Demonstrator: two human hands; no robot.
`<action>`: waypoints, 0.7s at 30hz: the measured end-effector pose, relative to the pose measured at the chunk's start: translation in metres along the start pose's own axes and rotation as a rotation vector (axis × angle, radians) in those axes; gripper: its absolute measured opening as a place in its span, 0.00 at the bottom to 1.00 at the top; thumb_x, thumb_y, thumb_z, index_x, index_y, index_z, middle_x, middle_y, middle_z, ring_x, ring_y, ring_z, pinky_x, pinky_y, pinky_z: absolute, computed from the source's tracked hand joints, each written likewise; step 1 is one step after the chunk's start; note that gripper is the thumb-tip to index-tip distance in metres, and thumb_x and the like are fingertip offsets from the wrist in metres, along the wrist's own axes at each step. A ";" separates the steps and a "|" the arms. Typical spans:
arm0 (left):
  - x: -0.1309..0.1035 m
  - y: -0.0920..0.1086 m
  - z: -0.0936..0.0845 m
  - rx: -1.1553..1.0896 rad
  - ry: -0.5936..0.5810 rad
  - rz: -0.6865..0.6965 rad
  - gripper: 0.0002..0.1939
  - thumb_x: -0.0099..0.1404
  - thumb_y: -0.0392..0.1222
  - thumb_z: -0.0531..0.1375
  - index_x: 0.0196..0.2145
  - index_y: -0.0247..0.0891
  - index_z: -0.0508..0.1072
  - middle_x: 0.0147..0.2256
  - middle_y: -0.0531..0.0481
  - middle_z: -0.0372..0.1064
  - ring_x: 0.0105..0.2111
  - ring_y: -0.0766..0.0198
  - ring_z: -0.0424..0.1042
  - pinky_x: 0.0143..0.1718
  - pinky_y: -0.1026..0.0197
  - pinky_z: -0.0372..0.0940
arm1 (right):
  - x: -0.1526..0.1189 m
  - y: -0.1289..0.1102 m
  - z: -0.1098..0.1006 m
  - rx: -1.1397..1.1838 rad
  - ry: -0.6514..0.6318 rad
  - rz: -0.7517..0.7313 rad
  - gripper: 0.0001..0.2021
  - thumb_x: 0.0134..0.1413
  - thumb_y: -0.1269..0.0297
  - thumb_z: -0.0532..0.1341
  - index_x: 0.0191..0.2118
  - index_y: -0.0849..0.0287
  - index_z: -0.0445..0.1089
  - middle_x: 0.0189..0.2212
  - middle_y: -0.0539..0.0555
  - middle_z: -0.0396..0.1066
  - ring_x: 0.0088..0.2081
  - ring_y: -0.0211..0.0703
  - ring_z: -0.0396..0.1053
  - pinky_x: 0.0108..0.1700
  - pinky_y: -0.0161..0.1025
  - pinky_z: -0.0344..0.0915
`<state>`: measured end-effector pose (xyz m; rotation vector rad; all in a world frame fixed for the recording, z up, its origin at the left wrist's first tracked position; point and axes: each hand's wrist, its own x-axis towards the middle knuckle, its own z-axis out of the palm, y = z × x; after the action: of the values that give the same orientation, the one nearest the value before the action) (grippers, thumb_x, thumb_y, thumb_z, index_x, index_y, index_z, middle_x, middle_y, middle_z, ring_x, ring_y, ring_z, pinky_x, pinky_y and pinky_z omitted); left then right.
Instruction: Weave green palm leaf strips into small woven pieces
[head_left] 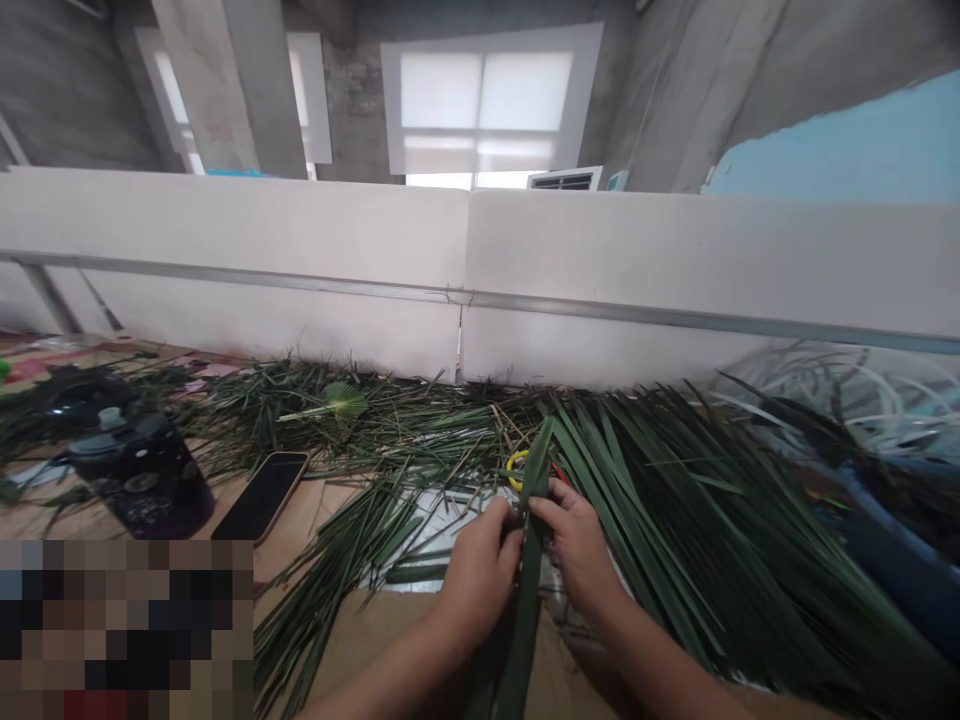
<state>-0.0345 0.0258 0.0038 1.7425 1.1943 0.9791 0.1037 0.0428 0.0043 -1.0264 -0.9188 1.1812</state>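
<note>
A long green leaf strip (531,570) stands nearly upright in the view, its pointed tip away from me. My left hand (484,560) pinches its left edge, thumb and fingers together. My right hand (577,540) grips the same strip from the right, thumb on its face. Just behind the strip, a yellow ring-shaped handle (514,470) shows, with a bit of red to its right. Many long green leaves (675,520) lie fanned out to the right of my hands. Thin cut green strips (322,570) are heaped to the left.
A dark bottle (142,470) and a phone (262,497) rest at the left. A small fan-shaped leaf (345,402) lies on the scraps. White panels (300,235) border the table's back. At the right are a blue-rimmed container (892,515) and clear tubing or plastic (885,400).
</note>
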 end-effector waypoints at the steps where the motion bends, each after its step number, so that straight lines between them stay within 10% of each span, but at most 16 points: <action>1: -0.001 0.000 0.001 -0.007 -0.009 -0.007 0.06 0.67 0.34 0.54 0.32 0.42 0.61 0.29 0.55 0.65 0.33 0.62 0.65 0.35 0.62 0.54 | 0.001 -0.002 -0.001 -0.005 0.019 -0.005 0.09 0.39 0.62 0.70 0.30 0.56 0.75 0.25 0.49 0.75 0.28 0.45 0.70 0.35 0.40 0.65; 21: 0.008 -0.011 0.004 -0.436 -0.063 -0.091 0.09 0.61 0.45 0.62 0.31 0.39 0.66 0.27 0.54 0.64 0.30 0.64 0.63 0.33 0.63 0.59 | 0.003 -0.016 -0.002 -0.014 0.064 -0.023 0.11 0.40 0.58 0.71 0.30 0.56 0.74 0.24 0.48 0.72 0.26 0.41 0.64 0.28 0.37 0.59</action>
<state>-0.0324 0.0354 -0.0066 1.3522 0.9271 1.0323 0.1107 0.0439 0.0192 -1.0565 -0.8877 1.1179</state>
